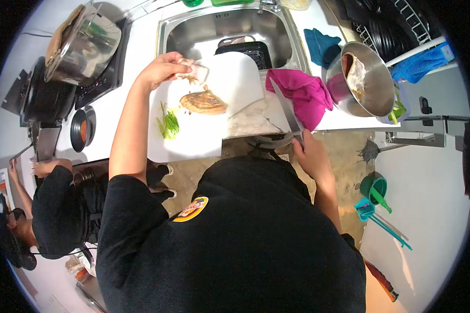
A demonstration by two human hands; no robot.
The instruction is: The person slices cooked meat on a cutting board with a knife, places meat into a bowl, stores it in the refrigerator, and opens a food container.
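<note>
My left hand (pixel 164 70) is closed on a pale piece of food (pixel 196 73) above the white cutting board (pixel 193 141). Just below it on the board lies a browned slab of food (pixel 203 102), with a small heap of cut green stalks (pixel 168 123) to its left. My right hand (pixel 313 154) is wrapped round the handle of a large knife (pixel 287 107) at the counter's front edge. The blade points away from me, beside and partly against a magenta cloth (pixel 305 96).
Behind the board is a sink (pixel 172 39) with a black tray (pixel 253 50). A steel bowl (pixel 384 86) holding food stands at the right, near a blue cloth (pixel 322 47). At the left are a large pot (pixel 96 44) and a person in black (pixel 62 219).
</note>
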